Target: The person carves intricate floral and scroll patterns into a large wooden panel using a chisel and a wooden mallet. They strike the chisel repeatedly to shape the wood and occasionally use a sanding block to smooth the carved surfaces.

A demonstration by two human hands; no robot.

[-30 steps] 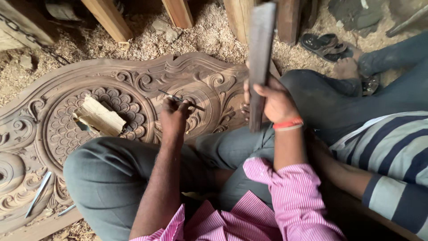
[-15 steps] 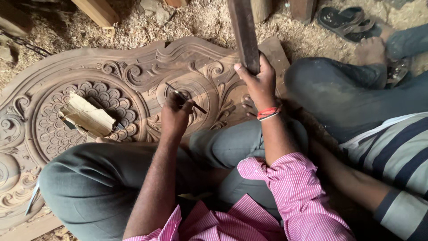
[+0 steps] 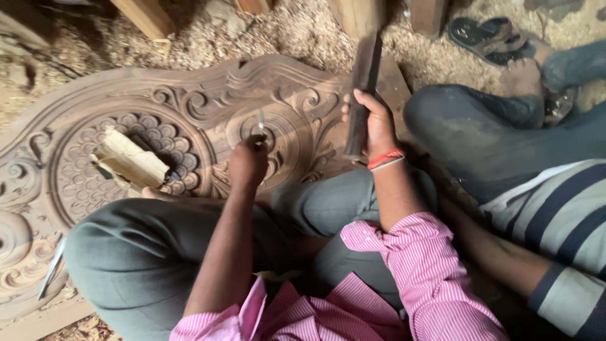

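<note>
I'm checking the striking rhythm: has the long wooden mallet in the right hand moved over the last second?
Yes. The wooden mallet in the right hand has tipped from leaning right to leaning left, its lower end swinging closer to the carved panel's right edge.

I see the chisel (image 3: 261,121), a thin metal tool, standing nearly upright with its tip on the panel's (image 3: 189,95) scrollwork just right of the round floral medallion; my left hand (image 3: 247,163) grips its lower part; the mallet (image 3: 363,88), a long dark wooden bar, is held upright in my right hand (image 3: 377,126) over the panel's right end; the panel, brown carved wood with scrolls, lies flat.
</note>
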